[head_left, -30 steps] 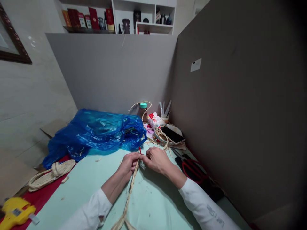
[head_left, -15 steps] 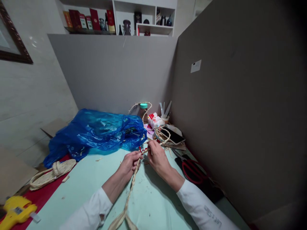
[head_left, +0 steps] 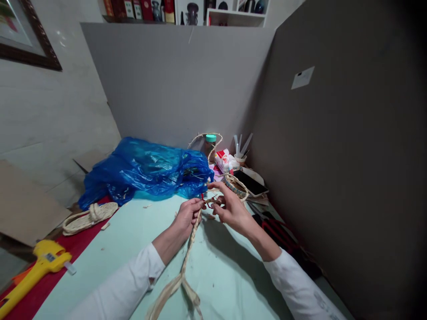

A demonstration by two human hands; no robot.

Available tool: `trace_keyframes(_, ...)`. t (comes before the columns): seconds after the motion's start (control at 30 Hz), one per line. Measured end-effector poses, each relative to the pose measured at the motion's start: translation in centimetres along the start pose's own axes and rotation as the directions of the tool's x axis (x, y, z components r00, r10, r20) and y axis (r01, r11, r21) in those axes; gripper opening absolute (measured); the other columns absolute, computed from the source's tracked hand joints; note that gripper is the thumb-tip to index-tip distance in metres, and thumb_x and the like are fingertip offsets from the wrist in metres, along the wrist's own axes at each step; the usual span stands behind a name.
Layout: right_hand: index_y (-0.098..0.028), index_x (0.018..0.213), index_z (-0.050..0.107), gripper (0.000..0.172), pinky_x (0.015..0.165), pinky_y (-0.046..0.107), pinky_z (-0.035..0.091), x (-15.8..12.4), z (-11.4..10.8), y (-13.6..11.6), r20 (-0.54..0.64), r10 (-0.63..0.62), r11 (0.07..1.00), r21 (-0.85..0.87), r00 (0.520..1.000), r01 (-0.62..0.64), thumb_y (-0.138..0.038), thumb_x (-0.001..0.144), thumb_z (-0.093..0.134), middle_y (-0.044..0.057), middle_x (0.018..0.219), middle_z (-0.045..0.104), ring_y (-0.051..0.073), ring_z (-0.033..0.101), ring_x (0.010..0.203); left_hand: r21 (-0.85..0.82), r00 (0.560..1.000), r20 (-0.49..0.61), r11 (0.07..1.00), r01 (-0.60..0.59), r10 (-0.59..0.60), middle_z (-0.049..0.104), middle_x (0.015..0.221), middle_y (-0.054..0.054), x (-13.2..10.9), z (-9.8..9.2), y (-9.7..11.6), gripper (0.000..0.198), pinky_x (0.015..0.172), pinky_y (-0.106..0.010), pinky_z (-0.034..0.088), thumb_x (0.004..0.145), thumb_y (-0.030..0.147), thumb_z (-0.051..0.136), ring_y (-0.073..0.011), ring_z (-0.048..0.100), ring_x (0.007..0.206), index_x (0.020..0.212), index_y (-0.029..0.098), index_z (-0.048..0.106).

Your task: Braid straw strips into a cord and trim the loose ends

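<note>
A pale braided straw cord (head_left: 191,244) runs down the middle of the cloth and parts into loose flat strands (head_left: 167,293) at its near end. My left hand (head_left: 184,218) is closed, pinching the cord near its far end. Red ties (head_left: 202,196) stick out by the fingertips. Just right of this, my right hand (head_left: 231,209) has thumb and forefinger spread apart around the tied part, its other fingers curled close to the cord. Whether those fingers touch the cord is hard to see.
A blue plastic bag (head_left: 150,171) lies behind my hands. Right of it are a green-lidded jar (head_left: 210,144), a phone (head_left: 251,183) and red-handled scissors (head_left: 280,233). A woven straw sandal (head_left: 88,220) and a yellow glue gun (head_left: 46,262) lie left. Grey partitions (head_left: 176,80) enclose the back and right.
My right hand's fingers have spread from their pinch on the cord, the forefinger now stretched out. My left hand keeps its hold. The camera view has tipped down and turned left.
</note>
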State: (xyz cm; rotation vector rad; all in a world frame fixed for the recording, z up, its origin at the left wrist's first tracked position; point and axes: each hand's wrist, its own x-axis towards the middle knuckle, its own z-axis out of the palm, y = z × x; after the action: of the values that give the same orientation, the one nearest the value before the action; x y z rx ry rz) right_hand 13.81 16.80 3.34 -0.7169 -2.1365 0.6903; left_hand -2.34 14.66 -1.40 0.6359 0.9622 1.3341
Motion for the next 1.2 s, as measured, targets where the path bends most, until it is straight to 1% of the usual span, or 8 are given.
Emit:
trace_keyframes(0.1, -0.022, 0.110, 0.056, 0.044, 0.083, 0.031, 0.050, 0.1, 0.1, -0.1, -0.042, -0.045, 0.998, -0.048, 0.998, 0.043, 0.000, 0.073, 0.044, 0.008, 0.127, 0.057, 0.020, 0.058, 0.110, -0.011, 1.000, -0.009, 1.000, 0.016, -0.016, 0.038, 0.046, 0.008, 0.1, 0.0, 0.0, 0.013, 0.035, -0.016, 0.017, 0.070, 0.019, 0.068, -0.0012, 0.025, 0.033, 0.068, 0.012, 0.057)
trace_keyframes(0.23, -0.017, 0.086, 0.063, 0.028, 0.084, 0.037, 0.051, 0.0, 0.5, 0.7, -0.003, -0.057, 0.934, -0.353, 0.998, 0.052, 0.002, 0.074, 0.046, 0.014, 0.140, 0.049, 0.023, 0.063, 0.105, -0.024, 1.000, -0.002, 0.999, 0.027, -0.028, 0.046, 0.051, 0.006, 0.2, -0.2, -0.1, 0.012, 0.035, -0.016, 0.020, 0.074, 0.015, 0.067, -0.0001, 0.026, 0.034, 0.069, 0.010, 0.058)
trace_keyframes(0.4, -0.013, 0.098, 0.063, 0.027, 0.094, 0.039, 0.050, 0.0, 0.6, 1.6, 0.116, -0.184, 0.828, -0.518, 0.976, 0.218, 0.001, 0.083, 0.046, 0.020, 0.144, 0.044, 0.025, 0.055, 0.120, -0.029, 0.997, 0.010, 0.997, 0.075, -0.075, 0.052, 0.062, 0.006, 0.6, -0.7, -0.1, 0.014, 0.037, -0.015, 0.031, 0.091, 0.022, 0.058, -0.0021, 0.035, 0.041, 0.082, 0.011, 0.058)
trace_keyframes(0.5, -0.015, 0.108, 0.063, 0.030, 0.096, 0.038, 0.049, 0.0, 0.1, 1.7, 0.188, -0.262, 0.763, -0.560, 0.947, 0.322, -0.001, 0.089, 0.044, 0.014, 0.143, 0.049, 0.024, 0.050, 0.126, -0.035, 0.989, 0.036, 0.989, 0.145, -0.144, 0.061, 0.081, -0.001, 0.8, -1.1, 0.0, 0.020, 0.051, -0.021, 0.048, 0.093, 0.031, 0.056, -0.0079, 0.055, 0.059, 0.098, 0.012, 0.060)
trace_keyframes(0.6, -0.018, 0.109, 0.065, 0.030, 0.089, 0.036, 0.052, -0.1, -0.4, 1.7, 0.222, -0.297, 0.717, -0.590, 0.928, 0.371, -0.004, 0.093, 0.043, 0.011, 0.133, 0.059, 0.022, 0.056, 0.116, -0.041, 0.977, 0.058, 0.977, 0.208, -0.206, 0.064, 0.101, -0.006, 1.0, -1.2, 0.0, 0.027, 0.067, -0.031, 0.055, 0.092, 0.033, 0.057, -0.0147, 0.063, 0.079, 0.111, 0.013, 0.059)
trace_keyframes(0.77, -0.019, 0.110, 0.068, 0.027, 0.079, 0.033, 0.053, -0.5, -0.6, 2.1, 0.183, -0.294, 0.677, -0.653, 0.938, 0.339, -0.010, 0.093, 0.048, 0.011, 0.128, 0.063, 0.021, 0.062, 0.103, -0.049, 0.971, 0.087, 0.973, 0.226, -0.221, 0.064, 0.097, -0.005, 0.9, -1.0, 0.1, 0.025, 0.064, -0.029, 0.055, 0.093, 0.032, 0.057, -0.0133, 0.062, 0.075, 0.109, 0.013, 0.060)
trace_keyframes(1.0, -0.018, 0.100, 0.067, 0.021, 0.082, 0.032, 0.051, -0.5, 0.0, 2.2, 0.087, -0.232, 0.668, -0.710, 0.969, 0.224, -0.014, 0.096, 0.047, 0.007, 0.143, 0.052, 0.020, 0.062, 0.104, -0.054, 0.992, 0.091, 0.994, 0.093, -0.087, 0.051, 0.065, 0.006, 0.1, -0.1, 0.3, 0.010, 0.037, -0.013, 0.032, 0.091, 0.017, 0.058, -0.0018, 0.037, 0.043, 0.084, 0.011, 0.058)
trace_keyframes(1.2, -0.011, 0.095, 0.065, 0.022, 0.061, 0.030, 0.051, -1.8, 1.5, -0.6, 0.182, -0.156, 0.542, -0.806, 0.971, 0.238, -0.006, 0.093, 0.044, 0.018, 0.146, 0.046, 0.025, 0.060, 0.109, -0.024, 0.990, 0.022, 0.990, 0.143, -0.142, 0.063, 0.090, -0.004, 0.8, -0.6, -0.2, 0.022, 0.058, -0.025, 0.053, 0.092, 0.030, 0.057, -0.0109, 0.060, 0.068, 0.104, 0.012, 0.060)
